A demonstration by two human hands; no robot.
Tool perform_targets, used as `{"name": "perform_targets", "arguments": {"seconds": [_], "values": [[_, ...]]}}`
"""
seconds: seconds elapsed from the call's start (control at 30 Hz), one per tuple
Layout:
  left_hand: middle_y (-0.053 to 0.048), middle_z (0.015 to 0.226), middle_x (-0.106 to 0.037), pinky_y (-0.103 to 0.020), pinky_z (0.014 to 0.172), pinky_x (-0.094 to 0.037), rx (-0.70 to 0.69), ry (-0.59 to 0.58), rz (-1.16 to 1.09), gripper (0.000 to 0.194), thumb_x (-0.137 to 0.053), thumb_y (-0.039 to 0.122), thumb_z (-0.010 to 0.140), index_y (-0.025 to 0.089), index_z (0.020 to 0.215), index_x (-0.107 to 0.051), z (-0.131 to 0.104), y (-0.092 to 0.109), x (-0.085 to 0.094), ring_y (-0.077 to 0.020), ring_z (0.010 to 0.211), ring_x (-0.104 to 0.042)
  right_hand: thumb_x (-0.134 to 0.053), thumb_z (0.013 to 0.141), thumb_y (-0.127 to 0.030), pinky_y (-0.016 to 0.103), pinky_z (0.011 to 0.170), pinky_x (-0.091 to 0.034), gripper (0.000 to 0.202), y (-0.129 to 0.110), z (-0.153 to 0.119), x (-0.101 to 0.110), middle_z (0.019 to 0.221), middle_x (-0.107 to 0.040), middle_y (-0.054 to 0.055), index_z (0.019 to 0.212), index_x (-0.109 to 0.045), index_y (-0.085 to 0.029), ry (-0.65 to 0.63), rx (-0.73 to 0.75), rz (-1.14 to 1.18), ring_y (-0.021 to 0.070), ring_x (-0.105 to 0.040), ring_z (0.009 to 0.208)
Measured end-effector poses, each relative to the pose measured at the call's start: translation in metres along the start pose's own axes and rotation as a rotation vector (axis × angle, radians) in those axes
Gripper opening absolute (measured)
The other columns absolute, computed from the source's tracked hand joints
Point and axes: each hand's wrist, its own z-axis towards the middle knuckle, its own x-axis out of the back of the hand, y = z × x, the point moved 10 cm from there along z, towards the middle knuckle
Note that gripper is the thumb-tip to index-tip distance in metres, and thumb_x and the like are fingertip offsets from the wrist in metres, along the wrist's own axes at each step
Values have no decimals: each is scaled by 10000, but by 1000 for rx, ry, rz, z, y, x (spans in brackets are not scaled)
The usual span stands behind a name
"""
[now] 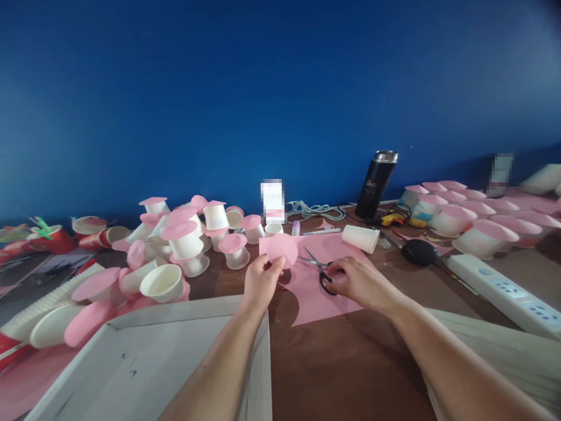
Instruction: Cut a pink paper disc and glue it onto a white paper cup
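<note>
Between its thumb and fingers my left hand (264,279) pinches a pink paper disc (283,248) by its lower left edge. My right hand (357,282) is closed on the black handles of scissors (323,279), whose blades are spread and point left toward the disc. Beneath the scissors lies a pink paper sheet (313,310) with a round piece cut out of its lower left side. A white paper cup (360,238) rests on its side at the sheet's upper right.
Many white cups with pink paper discs (182,237) crowd the left and right. A black bottle (377,186), a white power strip (508,292), a glue stick (296,227), a phone (272,200) and a grey tray (175,310) surround the sheet.
</note>
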Motion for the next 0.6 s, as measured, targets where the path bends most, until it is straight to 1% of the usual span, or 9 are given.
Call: {"name": "perform_targets", "arguments": {"seconds": [0.1, 0.17, 0.27, 0.33, 0.43, 0.5, 0.6], "values": [[6, 595, -602, -246, 576, -351, -41, -35, 81, 322, -591, 470, 766, 177, 633, -588, -2, 5, -5, -140, 595, -526, -571, 785, -426, 274, 633, -365, 277, -2, -2, 6, 992, -704, 30, 994, -664, -270, -4, -16, -76, 233, -642, 882], [1, 603, -609, -251, 571, -347, -48, -68, 104, 310, -583, 463, 768, 178, 648, -599, -2, 2, -10, -150, 601, -529, -569, 793, -391, 284, 629, -356, 258, -1, -4, 12, 954, -713, 38, 1006, -661, -277, 6, -55, -148, 242, -646, 864], [-6, 595, -611, -256, 565, -348, -59, -114, 118, 301, -574, 449, 769, 182, 633, -593, -1, -3, -17, -158, 593, -535, -573, 805, -412, 298, 659, -371, 248, -4, -4, 18, 889, -714, 63, 979, -689, -279, 28, -42, -221, 249, -640, 861], [-8, 597, -615, -255, 561, -353, -50, -135, 108, 289, -571, 440, 769, 184, 638, -594, -1, -6, -21, -162, 589, -544, -560, 821, -429, 306, 698, -389, 268, -7, -3, 22, 929, -712, 73, 991, -698, -275, 80, -19, -225, 261, -621, 929], [-4, 593, -606, -250, 541, -353, -8, -163, 71, 266, -584, 431, 754, 184, 659, -601, -1, -12, -25, -161, 570, -544, -519, 853, -419, 302, 749, -408, 290, -12, 0, 28, 1040, -701, 62, 1028, -697, -271, 166, -3, -152, 257, -587, 1024], [2, 575, -586, -246, 527, -343, 11, -170, 69, 261, -589, 425, 745, 184, 644, -596, -1, -14, -27, -155, 551, -529, -484, 876, -396, 287, 749, -412, 280, -22, 6, 28, 1006, -710, 48, 979, -708, -265, 170, 38, -66, 227, -610, 964], [2, 562, -575, -245, 524, -331, 22, -161, 120, 265, -574, 416, 750, 185, 620, -583, -1, -14, -27, -153, 549, -519, -474, 879, -386, 260, 687, -411, 275, -40, 24, 25, 904, -722, 24, 915, -717, -261, 110, 87, 69, 195, -633, 835]]}}
